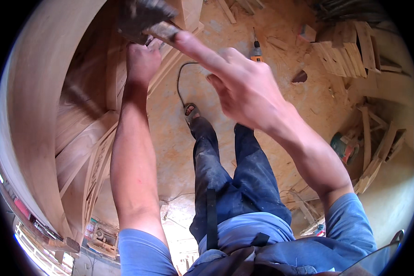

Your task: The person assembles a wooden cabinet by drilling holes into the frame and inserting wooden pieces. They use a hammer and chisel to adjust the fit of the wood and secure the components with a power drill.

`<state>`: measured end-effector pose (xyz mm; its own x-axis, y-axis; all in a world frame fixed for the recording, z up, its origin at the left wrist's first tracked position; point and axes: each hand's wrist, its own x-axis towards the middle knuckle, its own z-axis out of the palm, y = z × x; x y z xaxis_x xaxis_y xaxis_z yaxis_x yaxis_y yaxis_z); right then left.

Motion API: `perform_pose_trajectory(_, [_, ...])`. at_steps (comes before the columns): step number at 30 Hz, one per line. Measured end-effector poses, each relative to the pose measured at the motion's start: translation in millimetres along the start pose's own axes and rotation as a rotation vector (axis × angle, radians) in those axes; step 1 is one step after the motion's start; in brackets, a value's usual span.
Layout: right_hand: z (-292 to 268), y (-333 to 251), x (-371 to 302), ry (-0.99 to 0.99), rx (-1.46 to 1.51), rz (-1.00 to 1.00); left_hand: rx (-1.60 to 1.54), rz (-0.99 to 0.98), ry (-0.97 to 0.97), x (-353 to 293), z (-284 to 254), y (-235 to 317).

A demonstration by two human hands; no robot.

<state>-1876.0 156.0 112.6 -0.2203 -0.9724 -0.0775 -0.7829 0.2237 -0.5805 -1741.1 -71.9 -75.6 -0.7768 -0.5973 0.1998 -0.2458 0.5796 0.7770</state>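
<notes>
My right hand point(248, 87) is closed round the worn handle of a hammer point(145, 20), its index finger stretched along it. The hammer's broad dark head is smeared by motion and hangs over my left hand, at the top left. My left hand point(143, 60) is closed beside the edge of a wooden workpiece point(188, 14). The hammer head hides the tips of its fingers, and what they hold does not show. Large curved wooden panels point(32, 92) stand to the left of my left forearm.
A yellow and black power drill point(257, 53) is on the dusty floor, and a dark cord point(178, 83) runs by my foot. Stacked boards point(345, 53) stand at the far right. Below them are a green power tool point(344, 145) and a wooden frame point(377, 156).
</notes>
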Motion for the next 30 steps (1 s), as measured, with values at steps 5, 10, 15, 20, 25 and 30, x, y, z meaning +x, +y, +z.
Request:
perform_pose_trajectory(5, [-1, -2, 21, -0.006, -0.070, 0.051, -0.108, -0.397, 0.108, 0, -3, 29])
perform_pose_trajectory(10, [6, -3, 17, 0.079, -0.084, -0.019, -0.122, -0.250, 0.149, 5, 3, 11])
perform_pose_trajectory(15, [-7, -14, 28, 0.034, -0.037, 0.021, -0.192, -0.331, 0.133, -1, 5, -8])
perform_pose_trajectory(20, [-2, -7, 25, -0.012, -0.069, 0.017, -0.196, -0.098, 0.261, 8, 7, 10])
perform_pose_trajectory(25, [-12, -24, 20, -0.023, -0.009, 0.040, 0.066, -0.252, -0.094, -6, 1, -12])
perform_pose_trajectory(30, [3, 0, 19, -0.023, -0.100, 0.040, -0.317, -0.313, 0.020, 5, 10, 20])
